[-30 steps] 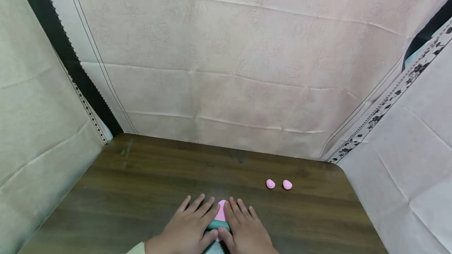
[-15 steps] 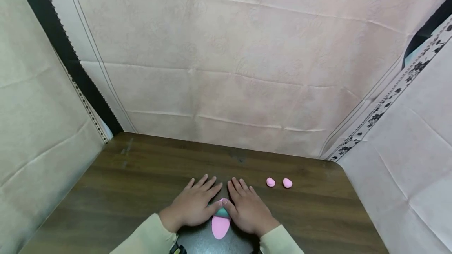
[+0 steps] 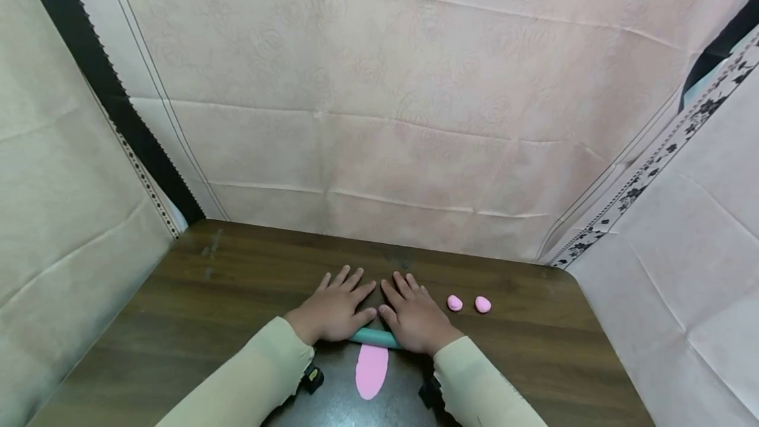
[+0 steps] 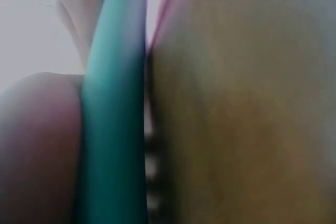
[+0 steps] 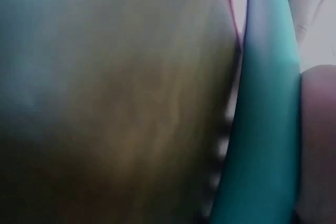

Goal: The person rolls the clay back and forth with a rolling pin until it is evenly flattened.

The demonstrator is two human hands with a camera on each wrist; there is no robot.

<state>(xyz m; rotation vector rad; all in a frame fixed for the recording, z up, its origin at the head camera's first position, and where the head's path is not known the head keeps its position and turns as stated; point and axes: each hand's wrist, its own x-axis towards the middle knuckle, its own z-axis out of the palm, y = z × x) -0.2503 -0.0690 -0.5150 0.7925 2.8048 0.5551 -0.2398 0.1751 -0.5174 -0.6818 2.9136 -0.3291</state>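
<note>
A teal rolling rod [image 3: 375, 337] lies crosswise on the dark tabletop, its two ends under the hands. My left hand [image 3: 335, 312] rests flat on the rod's left end, fingers straight and spread. On the right end lies my right hand [image 3: 418, 318], also flat with straight fingers. A flattened pink piece of clay or dough [image 3: 371, 372], long and oval, extends from the rod toward the body. In the left wrist view the rod [image 4: 114, 103] runs under the palm, and the right wrist view shows the same rod [image 5: 268, 103] against the other hand.
Two small pink lumps [image 3: 454, 303] sit to the right of the right hand. The brown wood-grain table [image 3: 237, 295] is enclosed by pale cloth sheets [image 3: 367, 117] at the back and both sides. Dark wrist devices [image 3: 312, 377] show below the sleeves.
Both hands have moved forward, away from the body, rolling the teal rod along. More of the flattened pink piece now shows on the near side of the rod.
</note>
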